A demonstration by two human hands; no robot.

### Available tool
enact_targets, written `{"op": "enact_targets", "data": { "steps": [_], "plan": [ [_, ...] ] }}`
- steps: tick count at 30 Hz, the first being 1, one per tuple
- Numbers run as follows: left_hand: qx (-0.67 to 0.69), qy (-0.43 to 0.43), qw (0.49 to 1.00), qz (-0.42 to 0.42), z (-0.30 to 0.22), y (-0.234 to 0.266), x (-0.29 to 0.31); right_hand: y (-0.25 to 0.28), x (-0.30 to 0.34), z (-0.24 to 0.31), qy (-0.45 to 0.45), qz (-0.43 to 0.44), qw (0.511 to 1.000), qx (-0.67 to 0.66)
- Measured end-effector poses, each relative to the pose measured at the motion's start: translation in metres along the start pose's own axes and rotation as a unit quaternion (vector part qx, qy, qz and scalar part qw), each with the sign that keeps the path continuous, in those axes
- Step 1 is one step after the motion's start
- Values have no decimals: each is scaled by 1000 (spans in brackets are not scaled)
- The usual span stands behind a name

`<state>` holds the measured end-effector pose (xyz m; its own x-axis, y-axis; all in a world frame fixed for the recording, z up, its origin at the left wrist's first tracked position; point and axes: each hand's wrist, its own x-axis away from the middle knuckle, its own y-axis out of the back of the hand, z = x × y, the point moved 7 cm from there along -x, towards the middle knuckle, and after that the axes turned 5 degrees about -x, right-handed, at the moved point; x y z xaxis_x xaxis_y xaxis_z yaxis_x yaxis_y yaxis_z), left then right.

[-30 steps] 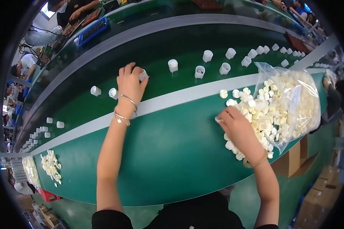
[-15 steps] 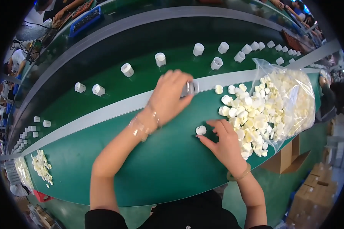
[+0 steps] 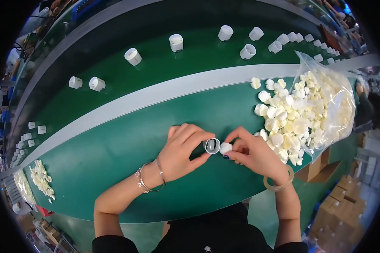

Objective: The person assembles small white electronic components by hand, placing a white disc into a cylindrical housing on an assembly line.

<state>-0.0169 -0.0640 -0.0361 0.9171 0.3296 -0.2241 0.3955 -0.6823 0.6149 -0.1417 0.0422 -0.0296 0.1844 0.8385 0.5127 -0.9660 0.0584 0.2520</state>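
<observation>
White cup (image 3: 205, 146), short, round-mouthed, grey and dark inside.

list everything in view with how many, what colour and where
Held cup: one, white, dark inside, left hand
Held piece: one, white, right hand
Other cups: many, white, on the dark green surface beyond the table
Loose pieces: two heaps, uncountable, white to cream, table's right and far left
Plastic bags: two, clear, beside the heaps
Table: one, green, centre
Edge strip: one, pale grey, along the table's far side
Open carton: one, brown, below right
Stacked boxes: several, brown, lower right
Red object: one, lower left
Bracelets: at least two, silvery, left wrist
Bangle: one, pale, right wrist
Hands: two, bare, centre
Sleeves: two, black, lower edge
</observation>
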Motion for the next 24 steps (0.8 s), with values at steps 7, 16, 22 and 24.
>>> {"op": "enact_targets", "data": {
  "steps": [7, 16, 22, 24],
  "plan": [
    [0, -14, 999, -30, 5, -1, 3, 8, 8, 20, 113, -104, 975, 161],
    [2, -2, 1000, -22, 6, -3, 3, 4, 12, 35, 245, -176, 944, 134],
    [11, -7, 1000, -23, 6, -3, 2, -15, 5, 51, 296, -149, 918, 217],
    [13, -5, 1000, -26, 7, -3, 2, -17, 5, 50, 291, -148, 920, 216]
  ]
}}
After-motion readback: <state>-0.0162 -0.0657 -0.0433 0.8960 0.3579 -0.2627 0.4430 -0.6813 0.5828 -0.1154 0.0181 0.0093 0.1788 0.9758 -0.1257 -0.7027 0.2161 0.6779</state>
